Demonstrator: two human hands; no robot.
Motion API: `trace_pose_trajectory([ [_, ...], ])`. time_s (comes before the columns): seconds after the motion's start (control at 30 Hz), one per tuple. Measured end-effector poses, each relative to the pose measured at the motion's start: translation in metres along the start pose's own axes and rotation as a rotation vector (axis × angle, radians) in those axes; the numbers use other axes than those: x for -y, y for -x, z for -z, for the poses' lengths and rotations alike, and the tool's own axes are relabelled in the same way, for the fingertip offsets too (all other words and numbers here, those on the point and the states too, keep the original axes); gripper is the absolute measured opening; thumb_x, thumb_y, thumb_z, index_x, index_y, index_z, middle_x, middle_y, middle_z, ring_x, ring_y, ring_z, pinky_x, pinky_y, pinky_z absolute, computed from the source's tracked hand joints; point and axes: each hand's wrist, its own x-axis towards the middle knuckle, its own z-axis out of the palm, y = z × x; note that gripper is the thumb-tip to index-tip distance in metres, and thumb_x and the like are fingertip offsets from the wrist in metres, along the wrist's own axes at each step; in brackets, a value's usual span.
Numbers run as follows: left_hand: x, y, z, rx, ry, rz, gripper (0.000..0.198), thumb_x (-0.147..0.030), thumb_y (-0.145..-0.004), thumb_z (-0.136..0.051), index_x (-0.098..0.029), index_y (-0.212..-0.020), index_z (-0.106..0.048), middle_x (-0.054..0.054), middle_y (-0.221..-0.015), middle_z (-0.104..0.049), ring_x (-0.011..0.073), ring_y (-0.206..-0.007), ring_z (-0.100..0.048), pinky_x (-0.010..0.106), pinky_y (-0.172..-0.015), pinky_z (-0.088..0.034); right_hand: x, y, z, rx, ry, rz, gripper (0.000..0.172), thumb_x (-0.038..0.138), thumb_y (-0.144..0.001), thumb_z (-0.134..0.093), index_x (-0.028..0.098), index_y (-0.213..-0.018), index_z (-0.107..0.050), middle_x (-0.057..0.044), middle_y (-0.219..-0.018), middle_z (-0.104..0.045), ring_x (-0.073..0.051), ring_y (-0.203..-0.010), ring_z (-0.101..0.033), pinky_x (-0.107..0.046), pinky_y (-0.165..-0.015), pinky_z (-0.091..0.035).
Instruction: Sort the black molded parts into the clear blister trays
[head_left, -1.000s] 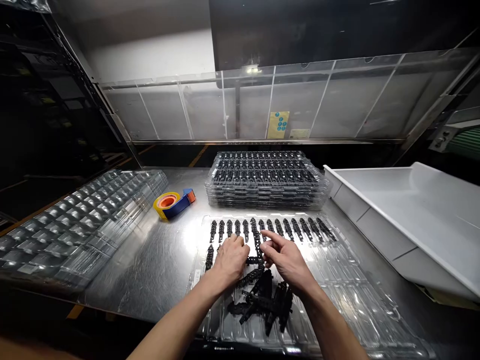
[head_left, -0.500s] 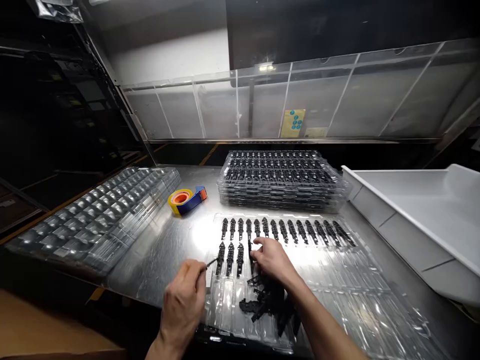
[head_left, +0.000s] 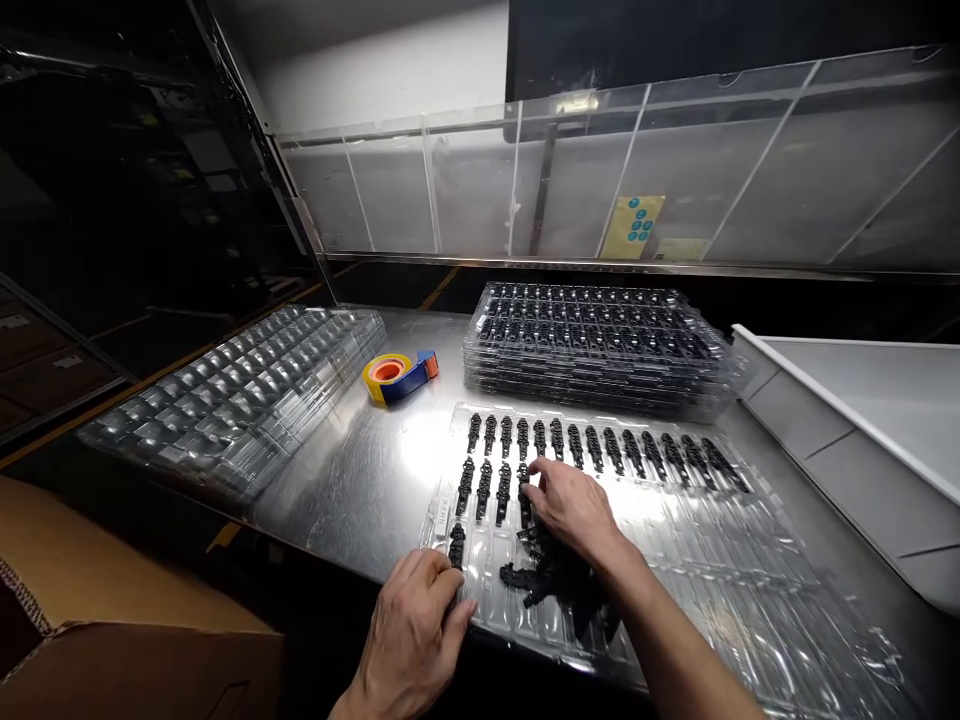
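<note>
A clear tray (head_left: 675, 540) lies on the metal table, its back row filled with black parts (head_left: 540, 438) and several more standing in the second row. My right hand (head_left: 574, 505) has its thumb and fingers closed on a black part (head_left: 523, 495) in the second row's fourth slot. At the tray's left edge, my left hand (head_left: 420, 620) is at the lower end of a black part (head_left: 457, 546) in the third row; its fingertips partly hide that end. A loose pile of black parts (head_left: 562, 580) lies on the tray under my right forearm.
Behind the tray is a stack of filled trays (head_left: 592, 350). A tape dispenser (head_left: 397, 377) and a stack of clear trays (head_left: 247, 390) are to the left. A white bin (head_left: 847, 430) stands at right, a cardboard box (head_left: 142, 650) at lower left.
The view has shifted, so the table things appear further right. The part my left hand held tilted in the air now lies in the third row. My right hand remains at the second row's fourth slot.
</note>
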Motion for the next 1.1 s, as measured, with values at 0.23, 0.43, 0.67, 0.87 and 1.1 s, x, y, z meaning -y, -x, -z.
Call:
trace_pose_trajectory([
  [0.23, 0.012, 0.000, -0.001, 0.032, -0.048, 0.126, 0.024, -0.012, -0.085, -0.048, -0.018, -0.106, -0.058, 0.008, -0.091, -0.056, 0.0229, -0.084, -0.053, 0.038, -0.071, -0.049, -0.003, 0.000, 0.004, 0.031, 0.054, 0.222, 0.017, 0.030, -0.086, -0.058, 0.021, -0.099, -0.065, -0.008, -0.092, -0.060, -0.023, -0.088, -0.055, -0.030, -0.068, -0.041],
  [0.43, 0.016, -0.001, -0.001, -0.032, -0.062, 0.169, 0.022, -0.012, -0.086, -0.047, -0.016, -0.104, -0.060, 0.008, -0.091, -0.054, 0.0231, -0.085, -0.053, 0.038, -0.073, -0.049, -0.015, 0.016, 0.014, 0.018, 0.019, 0.329, 0.030, 0.032, -0.090, -0.054, 0.022, -0.118, -0.059, -0.007, -0.114, -0.059, -0.024, -0.101, -0.050, -0.035, -0.083, -0.041],
  [0.67, -0.034, -0.037, -0.022, 0.046, -0.048, 0.061, 0.023, -0.014, -0.090, -0.046, -0.015, -0.107, -0.061, 0.009, -0.098, -0.062, 0.0222, -0.091, -0.054, 0.036, -0.078, -0.047, -0.042, 0.052, 0.019, 0.057, -0.028, 0.402, 0.030, 0.037, -0.086, -0.060, 0.028, -0.114, -0.064, -0.006, -0.112, -0.063, -0.027, -0.107, -0.048, -0.040, -0.090, -0.036],
  [0.87, -0.068, -0.073, -0.047, 0.132, -0.107, -0.025, 0.018, -0.014, -0.076, -0.064, -0.018, -0.093, -0.066, 0.006, -0.084, -0.065, 0.0245, -0.082, -0.056, 0.036, -0.071, -0.046, -0.054, 0.056, 0.015, -0.009, -0.091, 0.363, 0.015, 0.026, -0.083, -0.061, 0.024, -0.097, -0.066, -0.005, -0.101, -0.062, -0.023, -0.095, -0.053, -0.035, -0.082, -0.039],
  [1.1, -0.071, -0.076, -0.044, 0.018, -0.043, -0.004, 0.016, -0.013, -0.086, -0.053, -0.018, -0.095, -0.066, 0.003, -0.078, -0.064, 0.0171, -0.071, -0.056, 0.029, -0.065, -0.045, -0.074, 0.063, 0.027, -0.073, -0.421, 0.374, 0.012, 0.029, -0.087, -0.056, 0.022, -0.094, -0.063, -0.003, -0.094, -0.065, -0.021, -0.089, -0.057, -0.035, -0.080, -0.043],
])
